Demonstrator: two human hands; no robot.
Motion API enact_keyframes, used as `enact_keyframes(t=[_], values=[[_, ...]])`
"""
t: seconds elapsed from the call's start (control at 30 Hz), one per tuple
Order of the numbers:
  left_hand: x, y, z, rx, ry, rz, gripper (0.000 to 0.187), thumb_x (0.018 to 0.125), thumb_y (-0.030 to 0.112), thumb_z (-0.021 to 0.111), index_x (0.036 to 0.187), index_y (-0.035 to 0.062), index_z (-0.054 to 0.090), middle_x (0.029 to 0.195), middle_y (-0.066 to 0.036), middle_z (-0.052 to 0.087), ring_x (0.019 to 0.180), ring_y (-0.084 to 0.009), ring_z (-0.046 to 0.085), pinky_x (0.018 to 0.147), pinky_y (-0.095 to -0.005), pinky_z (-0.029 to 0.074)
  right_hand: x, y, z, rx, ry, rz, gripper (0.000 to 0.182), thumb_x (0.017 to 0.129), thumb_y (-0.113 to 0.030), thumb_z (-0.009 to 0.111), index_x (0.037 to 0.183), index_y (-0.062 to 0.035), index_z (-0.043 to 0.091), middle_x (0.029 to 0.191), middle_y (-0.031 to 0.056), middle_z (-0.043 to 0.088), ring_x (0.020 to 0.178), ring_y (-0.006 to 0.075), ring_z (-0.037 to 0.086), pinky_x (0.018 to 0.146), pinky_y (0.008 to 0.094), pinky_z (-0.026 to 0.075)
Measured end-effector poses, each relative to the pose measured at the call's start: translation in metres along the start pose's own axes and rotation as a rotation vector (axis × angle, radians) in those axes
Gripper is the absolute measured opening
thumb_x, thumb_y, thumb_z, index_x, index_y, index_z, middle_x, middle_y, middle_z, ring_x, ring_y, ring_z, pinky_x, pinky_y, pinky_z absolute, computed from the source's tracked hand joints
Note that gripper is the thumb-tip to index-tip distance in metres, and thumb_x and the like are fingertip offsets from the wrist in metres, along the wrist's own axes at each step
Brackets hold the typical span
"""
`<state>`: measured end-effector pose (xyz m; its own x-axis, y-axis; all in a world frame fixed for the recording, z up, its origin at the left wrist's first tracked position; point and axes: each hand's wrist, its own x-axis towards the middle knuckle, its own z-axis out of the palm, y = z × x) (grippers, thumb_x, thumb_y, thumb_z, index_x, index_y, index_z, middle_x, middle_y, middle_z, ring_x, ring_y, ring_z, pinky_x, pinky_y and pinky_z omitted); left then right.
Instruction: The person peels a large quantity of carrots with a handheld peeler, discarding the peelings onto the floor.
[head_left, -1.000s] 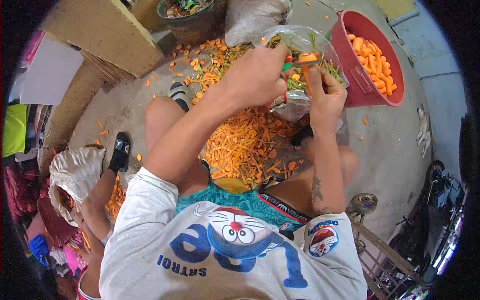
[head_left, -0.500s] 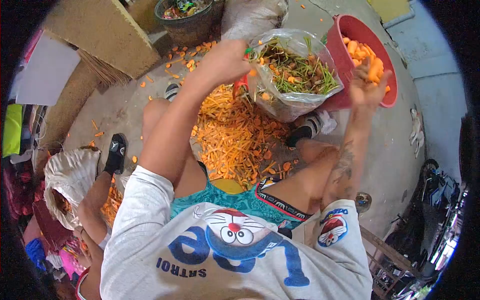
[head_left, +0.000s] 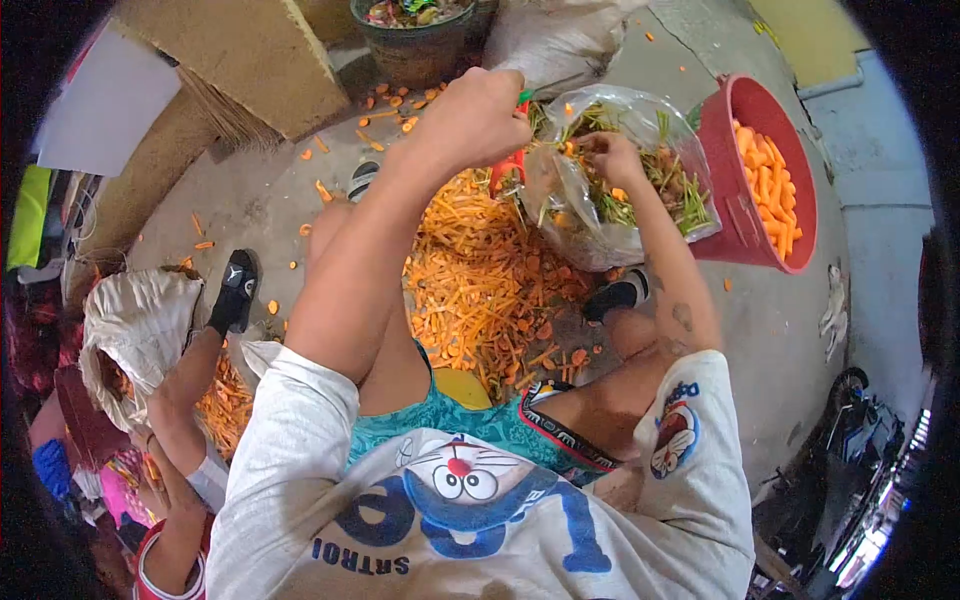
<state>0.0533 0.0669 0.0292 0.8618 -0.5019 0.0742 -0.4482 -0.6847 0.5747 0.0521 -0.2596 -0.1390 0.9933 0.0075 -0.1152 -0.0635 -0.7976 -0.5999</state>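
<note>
Head cam, the only view here: the person sat low over a big heap of orange carrot peelings [head_left: 480, 270] spread on the concrete floor [head_left: 790, 330] between their feet. The left hand [head_left: 480, 115] was curled into a fist around a peeler with a red and green handle [head_left: 512, 165], fingers closed tight on it, held just above the peel heap and right beside the clear plastic bag [head_left: 625, 185]. The right hand [head_left: 610, 155] was down inside the bag's open mouth, fingers bent in among the green carrot tops and scraps [head_left: 680, 190]; couldn't tell whether it had actually closed on anything in there. The bag itself sat against the red bucket [head_left: 740, 200], which leaned on its side with peeled carrots [head_left: 770, 180] piled inside.

Further out, a dark basket of mixed scraps [head_left: 415, 35] stood at the top edge, next to a white sack [head_left: 560, 40]. On the left another person's arm [head_left: 185, 400] reached near a second white sack [head_left: 135, 330], with more orange peelings beside it, and a black sandal [head_left: 238, 290] was on that person's foot
</note>
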Motion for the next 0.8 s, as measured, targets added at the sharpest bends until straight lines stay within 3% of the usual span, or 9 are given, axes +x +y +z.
enact_keyframes(t=[0.13, 0.2, 0.27, 0.33, 0.37, 0.43, 0.67, 0.73, 0.8], values=[[0.003, -0.013, -0.004, -0.008, 0.035, -0.008, 0.032, 0.083, 0.018, 0.064, 0.106, -0.0046, 0.068, 0.095, -0.031, 0.069, 0.095, -0.0482, 0.067, 0.085, -0.0508, 0.054, 0.012, -0.007, 0.029, 0.108, -0.115, 0.212, 0.049, 0.076, 0.004, 0.067, 0.125, -0.001, 0.068, 0.102, 0.0181, 0.074, 0.086, 0.0256, 0.07, 0.078, 0.0359, 0.055], [0.001, -0.014, -0.009, -0.02, 0.028, -0.01, 0.033, 0.083, 0.018, 0.064, 0.106, -0.0044, 0.068, 0.094, -0.031, 0.069, 0.094, -0.0478, 0.068, 0.084, -0.0502, 0.054, 0.031, 0.051, 0.055, 0.141, -0.122, 0.044, 0.05, 0.077, 0.004, 0.066, 0.127, -0.0006, 0.064, 0.108, 0.0127, 0.071, 0.081, 0.0268, 0.068, 0.076, 0.0369, 0.056], [0.0, -0.016, -0.009, -0.038, 0.023, -0.005, 0.033, 0.082, 0.018, 0.065, 0.106, -0.0041, 0.069, 0.094, -0.031, 0.069, 0.093, -0.0474, 0.068, 0.083, -0.0496, 0.054, 0.011, 0.03, 0.039, -0.291, 0.073, -0.529, 0.044, 0.08, 0.005, 0.065, 0.124, -0.001, 0.065, 0.114, 0.0083, 0.065, 0.088, 0.0235, 0.064, 0.08, 0.0351, 0.054], [0.002, -0.017, -0.008, -0.026, 0.048, 0.019, 0.033, 0.083, 0.018, 0.065, 0.108, -0.0036, 0.068, 0.093, -0.03, 0.069, 0.092, -0.0472, 0.068, 0.082, -0.049, 0.054, 0.006, 0.019, 0.033, 0.253, -0.152, 0.09, 0.043, 0.079, 0.007, 0.065, 0.121, -0.0012, 0.065, 0.118, 0.0098, 0.061, 0.104, 0.0266, 0.061, 0.092, 0.0354, 0.051], [0.001, -0.017, -0.007, -0.023, 0.052, 0.023, 0.033, 0.083, 0.018, 0.065, 0.108, -0.0036, 0.068, 0.093, -0.03, 0.069, 0.092, -0.0472, 0.068, 0.082, -0.049, 0.054, -0.001, 0.014, 0.032, 0.411, -0.034, 0.044, 0.046, 0.078, 0.007, 0.067, 0.123, -0.0017, 0.064, 0.119, 0.0124, 0.061, 0.111, 0.0284, 0.059, 0.097, 0.0356, 0.049], [-0.003, -0.013, -0.007, -0.033, 0.092, 0.015, 0.034, 0.083, 0.018, 0.065, 0.109, -0.003, 0.068, 0.093, -0.03, 0.069, 0.091, -0.0472, 0.068, 0.082, -0.0491, 0.055, -0.02, 0.003, 0.011, -0.095, 0.14, -0.324, 0.054, 0.073, 0.004, 0.074, 0.126, -0.0032, 0.065, 0.123, 0.017, 0.061, 0.119, 0.0361, 0.057, 0.104, 0.0384, 0.048], [-0.007, 0.008, 0.001, -0.039, 0.046, 0.029, 0.035, 0.083, 0.019, 0.067, 0.109, -0.003, 0.068, 0.096, -0.031, 0.069, 0.092, -0.0472, 0.068, 0.083, -0.0504, 0.055, -0.025, -0.022, 0.008, -0.218, -0.03, -0.299, 0.056, 0.063, 0.007, 0.076, 0.117, -0.0039, 0.07, 0.113, 0.018, 0.063, 0.111, 0.0376, 0.059, 0.1, 0.0413, 0.049], [-0.007, 0.009, 0.003, -0.032, 0.01, 0.053, 0.033, 0.084, 0.018, 0.066, 0.109, -0.0031, 0.068, 0.097, -0.032, 0.069, 0.092, -0.0474, 0.068, 0.083, -0.0508, 0.055, 0.019, 0.05, 0.052, 0.91, -0.206, 0.284, 0.048, 0.063, 0.007, 0.074, 0.11, -0.0044, 0.071, 0.107, 0.0156, 0.064, 0.106, 0.0356, 0.06, 0.093, 0.0411, 0.051], [-0.004, 0.003, 0.003, -0.036, 0.017, 0.059, 0.033, 0.084, 0.018, 0.066, 0.109, -0.0031, 0.068, 0.097, -0.032, 0.069, 0.093, -0.0475, 0.068, 0.083, -0.0507, 0.055, -0.001, 0.011, 0.043, -0.236, 0.089, -0.476, 0.039, 0.069, 0.006, 0.073, 0.106, -0.0032, 0.069, 0.105, 0.0143, 0.063, 0.105, 0.0319, 0.061, 0.092, 0.0398, 0.051]])
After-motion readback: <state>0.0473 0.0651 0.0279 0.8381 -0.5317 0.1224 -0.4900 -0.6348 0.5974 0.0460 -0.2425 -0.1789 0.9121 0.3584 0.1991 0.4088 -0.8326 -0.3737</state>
